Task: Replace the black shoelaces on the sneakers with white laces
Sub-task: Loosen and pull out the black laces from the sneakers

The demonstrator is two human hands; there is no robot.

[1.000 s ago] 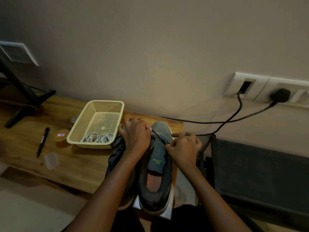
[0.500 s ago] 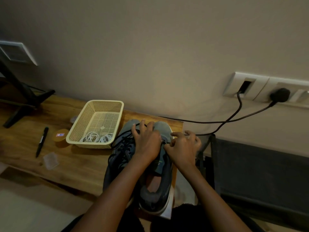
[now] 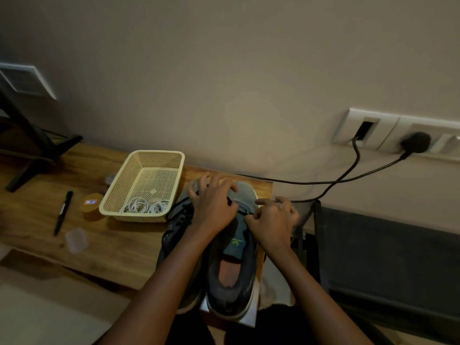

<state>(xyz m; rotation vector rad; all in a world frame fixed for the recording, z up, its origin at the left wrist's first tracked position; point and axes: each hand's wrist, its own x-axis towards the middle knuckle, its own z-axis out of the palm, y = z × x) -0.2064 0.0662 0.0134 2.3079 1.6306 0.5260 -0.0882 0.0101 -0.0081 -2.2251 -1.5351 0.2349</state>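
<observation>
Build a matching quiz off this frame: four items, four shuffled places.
1 white laces
2 pen
3 black plug
4 small plastic box

A in the wall socket
B black, lying left of the round tin
C see-through, near the table's front edge
D coiled in the basket

Pairs: 1-D, 2-B, 3-A, 4-C

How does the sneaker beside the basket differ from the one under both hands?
The basket-side sneaker has black lace threaded; the other sneaker shows a bare tongue, with one lace strand near the toe. The left hand and right hand work on the other sneaker; a forearm partly hides the basket-side sneaker. Both are grey, toes toward the wall.
</observation>
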